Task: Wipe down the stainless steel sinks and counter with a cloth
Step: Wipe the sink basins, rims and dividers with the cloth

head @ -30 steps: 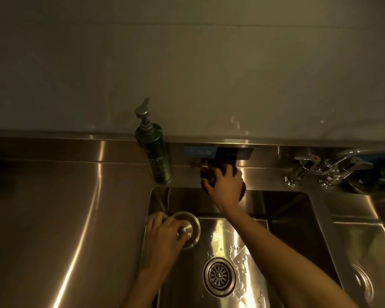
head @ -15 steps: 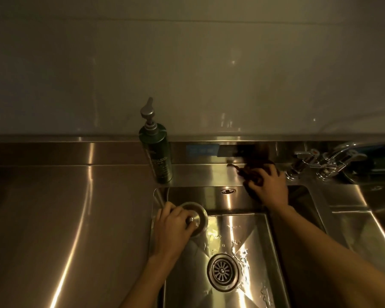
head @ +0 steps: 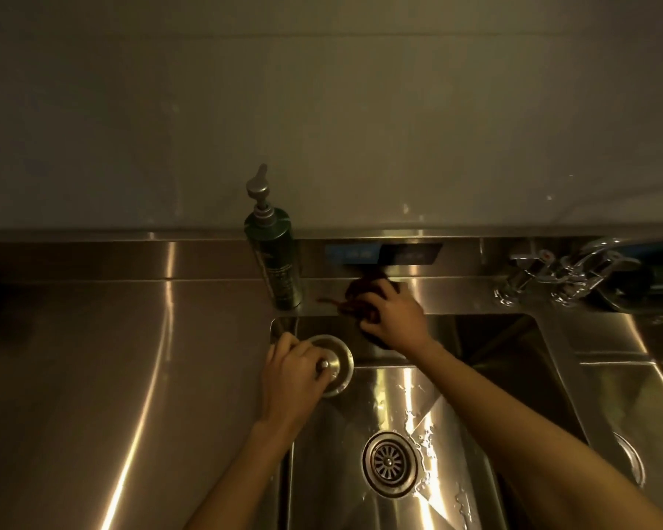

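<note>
Your right hand (head: pixel 395 319) has its fingers curled over the dark cloth (head: pixel 360 290), bunching it and pressing it onto the back ledge (head: pixel 456 296) just behind the near sink (head: pixel 399 395). The cloth sits under and ahead of that hand, with a thin tail trailing left toward the pump bottle (head: pixel 276 262). The ledge's long axis runs left to right, so your next stroke will probably go along it. The bottle stands close on the left and the taps (head: pixel 559 277) are farther off on the right.

The right hand is the only one on the cloth. Your left hand (head: pixel 291 376) is busy, with its fingers wrapped round the round metal sink plug (head: pixel 339 357), which it holds at the basin's back-left corner (so it can't help with the wiping for now).

By count there are:
- one cloth
- one pump bottle
- one loose plug
- one drain strainer (head: pixel 389 462) in the basin floor
- two sinks, the second sink (head: pixel 621 395) partly cut off at the right

Water beads show on the basin floor. The broad counter (head: pixel 112 357) lies well apart from the cloth, to the left.
</note>
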